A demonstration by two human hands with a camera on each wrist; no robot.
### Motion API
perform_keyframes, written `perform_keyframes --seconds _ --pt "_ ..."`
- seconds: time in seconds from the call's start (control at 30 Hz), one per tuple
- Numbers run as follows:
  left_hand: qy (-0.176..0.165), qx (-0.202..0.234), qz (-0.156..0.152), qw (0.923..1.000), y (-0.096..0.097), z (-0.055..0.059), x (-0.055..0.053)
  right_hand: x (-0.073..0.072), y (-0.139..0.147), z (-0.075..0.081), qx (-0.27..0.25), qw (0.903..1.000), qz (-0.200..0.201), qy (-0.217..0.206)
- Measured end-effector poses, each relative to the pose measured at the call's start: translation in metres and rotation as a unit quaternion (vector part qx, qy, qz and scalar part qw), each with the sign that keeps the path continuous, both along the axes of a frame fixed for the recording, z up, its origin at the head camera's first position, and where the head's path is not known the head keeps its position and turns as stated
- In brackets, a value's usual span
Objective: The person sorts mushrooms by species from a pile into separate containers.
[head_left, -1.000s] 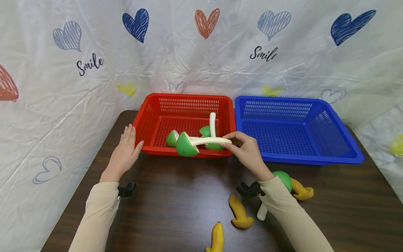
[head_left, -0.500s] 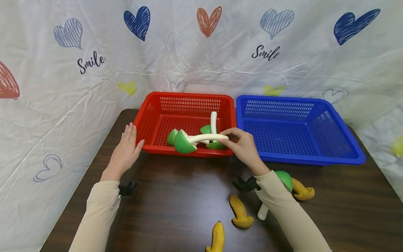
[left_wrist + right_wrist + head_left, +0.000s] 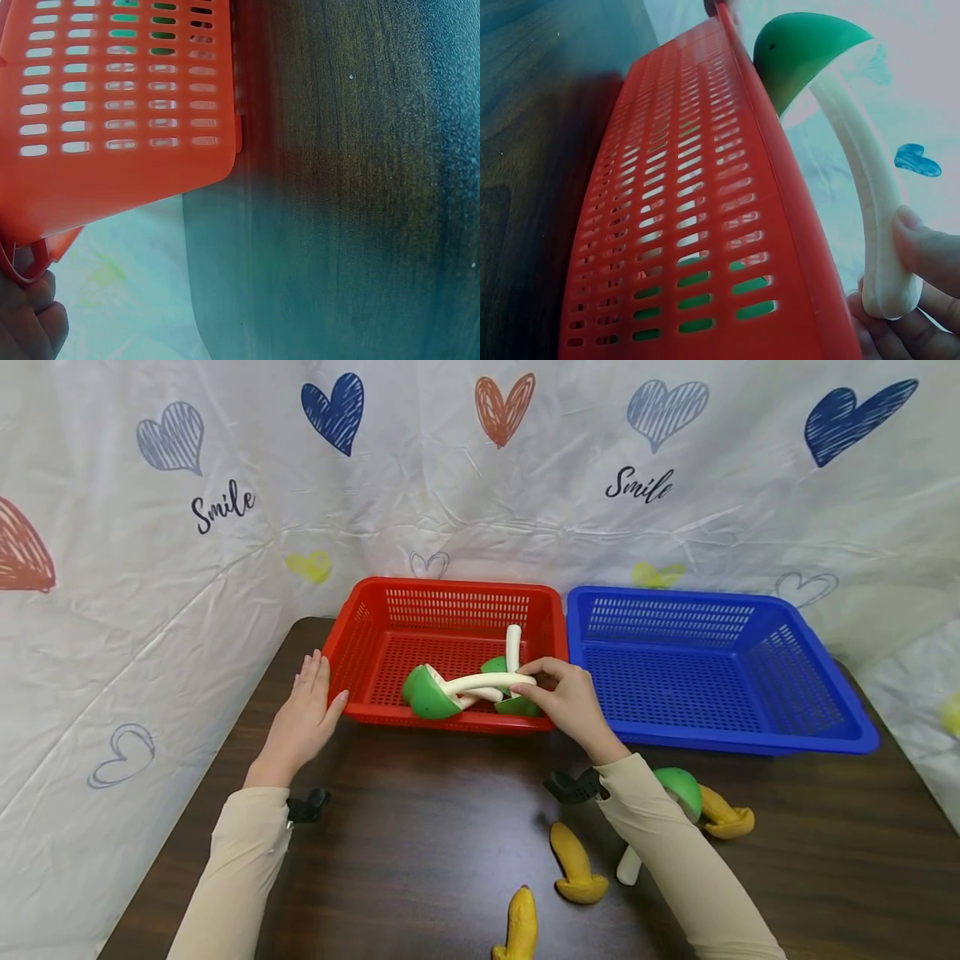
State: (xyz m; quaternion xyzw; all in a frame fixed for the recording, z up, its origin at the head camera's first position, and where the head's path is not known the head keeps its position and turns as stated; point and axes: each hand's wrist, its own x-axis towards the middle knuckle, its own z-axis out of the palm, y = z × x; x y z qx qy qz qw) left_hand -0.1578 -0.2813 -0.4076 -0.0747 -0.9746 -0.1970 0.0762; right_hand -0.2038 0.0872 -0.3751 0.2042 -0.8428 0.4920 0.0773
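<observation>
My right hand [image 3: 564,697] pinches the end of a white stem belonging to a green-capped toy mushroom [image 3: 437,695], held over the front rim of the red basket [image 3: 360,710]. In the right wrist view the thumb and fingers grip that curved stem [image 3: 866,187], and its cap [image 3: 802,52] hangs at the basket's rim. More green-capped mushrooms [image 3: 513,643] lie inside the basket, partly hidden by the held one. My left hand [image 3: 303,714] rests with straight fingers against the basket's left rim. The left wrist view shows the basket's slotted side [image 3: 120,165] and a bit of the hand [image 3: 30,322].
A blue basket [image 3: 671,689] stands right of the red one. On the dark wooden table [image 3: 420,827] lie yellow mushrooms [image 3: 576,864], another yellow one [image 3: 517,922] and one more [image 3: 726,814]. A green-capped mushroom [image 3: 677,785] lies partly under my right forearm.
My right hand has moved forward and slightly left with the mushroom, bringing its cap farther over the red basket. The left hand stays at the rim.
</observation>
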Motion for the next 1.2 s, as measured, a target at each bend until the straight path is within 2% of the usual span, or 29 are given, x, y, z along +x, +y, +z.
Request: perform_keyframes --seconds 0.27,0.77,1.03,1.2 --pt "0.003 -0.001 0.001 1.0 -0.001 0.0 0.0 -0.004 -0.003 -0.001 -0.004 1.0 -0.006 -0.006" --pt "0.004 0.008 0.0 1.0 0.001 0.0 0.0 -0.013 -0.006 -0.004 0.019 0.9995 -0.024 0.001" --pt "0.013 0.006 -0.001 0.9999 0.0 -0.002 -0.001 -0.013 -0.007 -0.004 0.045 0.9988 -0.004 0.019" --pt "0.012 0.006 0.001 0.9999 0.0 -0.002 -0.001 -0.013 -0.006 -0.004 0.041 0.9991 0.007 0.005"
